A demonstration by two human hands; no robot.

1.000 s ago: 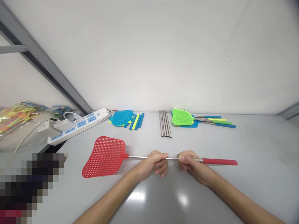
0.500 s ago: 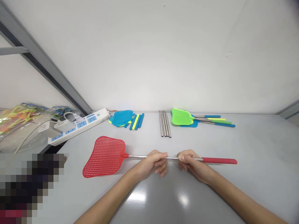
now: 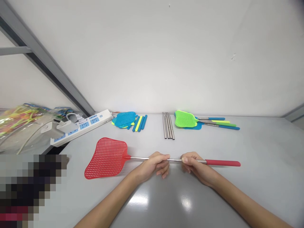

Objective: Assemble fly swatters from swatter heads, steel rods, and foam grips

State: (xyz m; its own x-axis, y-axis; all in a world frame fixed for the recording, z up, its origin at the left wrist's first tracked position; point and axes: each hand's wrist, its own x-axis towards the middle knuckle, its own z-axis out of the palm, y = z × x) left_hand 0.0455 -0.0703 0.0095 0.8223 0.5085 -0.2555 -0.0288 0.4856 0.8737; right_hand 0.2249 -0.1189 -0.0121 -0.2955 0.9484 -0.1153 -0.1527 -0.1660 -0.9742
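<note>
Over the table [image 3: 266,152], the left hand [image 3: 158,164] and right hand [image 3: 196,166] are gripping the metal rod [image 3: 175,160] of the red flyswatter [image 3: 106,158], seemingly adjusting it, any next move calling for steady, aligned holds.

No text legible — the plastic bag [image 3: 26,122] seems too blurred

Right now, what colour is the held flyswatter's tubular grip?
The tubular grip is red, best seen in head view.

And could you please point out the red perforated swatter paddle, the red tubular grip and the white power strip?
Red perforated swatter paddle [image 3: 106,158]: head view, middle of its mesh.
Red tubular grip [image 3: 222,162]: head view, mid-length.
White power strip [image 3: 79,129]: head view, top face.
</note>
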